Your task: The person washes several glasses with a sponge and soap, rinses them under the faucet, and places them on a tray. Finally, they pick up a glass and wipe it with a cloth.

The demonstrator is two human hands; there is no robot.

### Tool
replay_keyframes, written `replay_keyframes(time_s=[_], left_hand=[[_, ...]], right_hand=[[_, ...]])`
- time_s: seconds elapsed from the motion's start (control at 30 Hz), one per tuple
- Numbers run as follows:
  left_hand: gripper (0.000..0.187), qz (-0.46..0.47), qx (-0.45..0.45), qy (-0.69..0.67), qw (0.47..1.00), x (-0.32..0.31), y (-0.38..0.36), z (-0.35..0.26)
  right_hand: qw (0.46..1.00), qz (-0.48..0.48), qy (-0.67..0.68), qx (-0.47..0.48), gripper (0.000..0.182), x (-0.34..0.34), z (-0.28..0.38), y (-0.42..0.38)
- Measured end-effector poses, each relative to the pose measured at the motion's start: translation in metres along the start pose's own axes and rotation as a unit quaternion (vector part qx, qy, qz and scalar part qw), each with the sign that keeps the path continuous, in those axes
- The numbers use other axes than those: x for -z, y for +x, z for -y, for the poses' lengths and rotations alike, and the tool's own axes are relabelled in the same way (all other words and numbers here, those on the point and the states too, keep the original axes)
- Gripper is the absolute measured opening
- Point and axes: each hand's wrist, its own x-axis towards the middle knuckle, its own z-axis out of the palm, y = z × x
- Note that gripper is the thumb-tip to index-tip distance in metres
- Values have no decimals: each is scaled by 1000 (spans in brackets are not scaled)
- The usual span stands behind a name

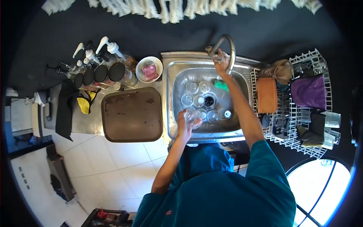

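My left hand is wrapped round a clear glass above the near left part of the metal sink. At the back edge of the sink, my right hand has its fingers on the base of the faucet, whose curved spout arches over toward the basin. Whether those fingers grip a handle is hard to see. Several clear glasses stand in the basin around the dark drain. A green sponge or cloth lies near the back right of the basin, close to my right forearm.
Left of the sink lies a brown tray with wet spots. Behind it are a white bowl with pink contents, dark-lidded jars, and pump bottles. A white wire rack on the right holds an orange board-like item and a purple cloth.
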Motion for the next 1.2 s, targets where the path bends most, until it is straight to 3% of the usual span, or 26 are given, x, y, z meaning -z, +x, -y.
replay_keyframes(time_s=[0.07,0.13,0.17,0.2,0.27,0.3,0.37,0.4,0.47,0.53,0.6,0.7,0.73,0.77,0.8,0.83,0.87,0.9,0.93,1.03,1.07,1.13,1.17,1.2], left_hand=[[47,-12,-22,-8,1000,-19,19,23],[45,-22,-35,-22,999,-25,42,45],[45,12,-25,-53,998,-30,58,51],[45,48,-15,-86,995,-38,70,55],[46,46,-31,-71,996,-64,79,56],[47,14,-64,-48,997,-76,83,58],[44,-30,-114,4,993,-94,84,57],[44,-31,-117,7,993,-95,92,57],[38,17,-125,0,992,-88,116,61],[35,64,-84,-18,994,-90,110,55],[36,21,-111,-9,994,-101,93,53],[39,59,-166,-8,984,-99,96,51],[39,61,-170,-7,984,-104,88,47],[43,-8,-175,48,983,-112,74,42],[47,-77,-180,102,975,-117,67,37],[59,-129,-218,135,958,-115,73,38],[59,-130,-221,134,957,-114,76,36],[60,-141,-269,170,937,-114,79,36],[60,-152,-314,207,914,-118,75,34],[52,-101,-291,280,909,-140,54,15],[49,-83,-284,304,906,-144,52,9],[37,-4,-184,420,889,-142,70,3],[37,-3,-184,420,889,-135,85,4],[36,21,-239,432,869,-121,111,8]], right_hand=[[985,25,157,65,44,23,2,-4],[982,141,-91,90,39,38,-4,-20],[915,299,-260,78,41,54,5,-32],[967,197,-160,42,44,45,-5,-48],[991,126,34,-9,45,68,20,-52],[991,129,39,-10,45,66,19,-57],[944,204,204,-158,48,55,15,-72],[944,203,208,-158,48,58,25,-76],[876,353,255,-207,39,76,60,-78],[886,357,197,-220,38,79,78,-72],[893,359,139,-233,37,76,83,-68],[880,425,96,-189,44,35,56,-53],[852,439,137,-248,46,24,44,-52],[820,452,177,-304,49,19,36,-50],[821,451,179,-301,49,26,40,-50],[792,416,267,-358,48,40,49,-57],[751,378,351,-412,47,56,59,-64],[677,393,459,-420,51,78,69,-67],[676,395,458,-421,51,80,66,-77],[468,386,639,-474,42,94,59,-95],[468,386,639,-474,42,95,55,-99],[403,341,705,-474,44,93,48,-110],[404,341,705,-474,44,93,46,-112],[413,324,710,-470,45,94,47,-110]])
